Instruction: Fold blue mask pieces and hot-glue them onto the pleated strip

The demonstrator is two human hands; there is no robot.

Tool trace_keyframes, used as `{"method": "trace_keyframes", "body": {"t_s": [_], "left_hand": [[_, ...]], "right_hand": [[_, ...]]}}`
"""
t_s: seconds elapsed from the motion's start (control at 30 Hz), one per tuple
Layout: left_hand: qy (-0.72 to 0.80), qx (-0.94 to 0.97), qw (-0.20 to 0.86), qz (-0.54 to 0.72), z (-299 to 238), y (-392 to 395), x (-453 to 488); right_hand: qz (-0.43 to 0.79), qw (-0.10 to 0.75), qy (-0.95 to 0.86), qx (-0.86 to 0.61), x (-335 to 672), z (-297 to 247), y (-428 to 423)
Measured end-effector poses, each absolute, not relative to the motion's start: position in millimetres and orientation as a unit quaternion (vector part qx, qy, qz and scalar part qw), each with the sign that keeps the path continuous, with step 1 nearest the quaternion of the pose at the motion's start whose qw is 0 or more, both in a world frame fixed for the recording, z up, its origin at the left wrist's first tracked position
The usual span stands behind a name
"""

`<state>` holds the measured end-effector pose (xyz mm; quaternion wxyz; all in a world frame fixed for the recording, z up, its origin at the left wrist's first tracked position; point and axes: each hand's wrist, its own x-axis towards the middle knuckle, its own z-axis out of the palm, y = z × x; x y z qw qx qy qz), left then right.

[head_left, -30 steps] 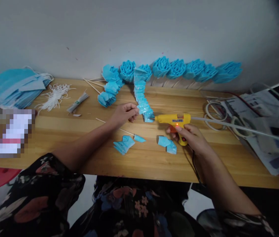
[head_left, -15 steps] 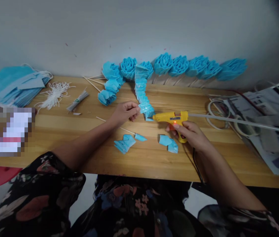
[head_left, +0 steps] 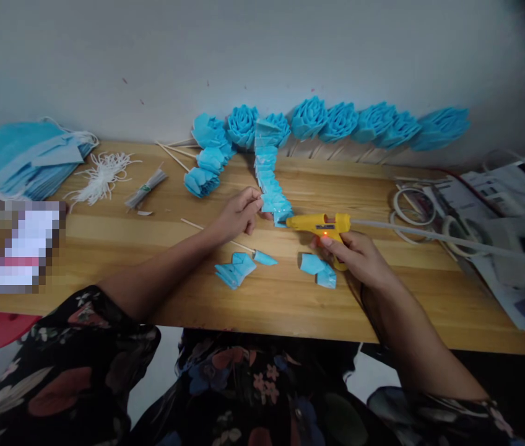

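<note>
My right hand (head_left: 360, 254) is wrapped round a yellow hot glue gun (head_left: 311, 223), whose red light glows. The gun's nozzle points left at the near end of a long row of overlapping folded blue petals (head_left: 268, 176). At that same end my left hand (head_left: 242, 214) is closed, its fingertips pinching the edge of a petal and partly hidden beneath it. Nearer me lie more folded blue petals (head_left: 235, 270), a stick with a blue wrapped tip (head_left: 265, 257), and a few loose petals (head_left: 319, 270) below the gun.
Finished blue flowers (head_left: 309, 118) line the wall on sticks. On the left are face masks (head_left: 34, 158), white ear loops (head_left: 102, 176), a bundle of wires (head_left: 147, 188) and a blurred-out phone (head_left: 30, 248). Cables (head_left: 413, 207) and papers (head_left: 504, 297) lie right. A long glue stick (head_left: 429, 232) trails behind the gun.
The glue gun has shifted slightly left and down, its nozzle still by the petal row's end. My left fingertips have slid a little further under that end.
</note>
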<state>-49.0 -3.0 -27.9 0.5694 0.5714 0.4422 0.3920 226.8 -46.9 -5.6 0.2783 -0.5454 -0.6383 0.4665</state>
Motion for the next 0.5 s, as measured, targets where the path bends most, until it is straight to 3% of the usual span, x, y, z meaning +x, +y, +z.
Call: {"method": "trace_keyframes", "body": {"t_s": [0.5], "left_hand": [[0.477, 0.674, 0.447, 0.344, -21.8, -7.6, -43.5]], "right_hand": [[0.463, 0.269, -0.649, -0.54, 232.5, -10.4, -45.9]]}}
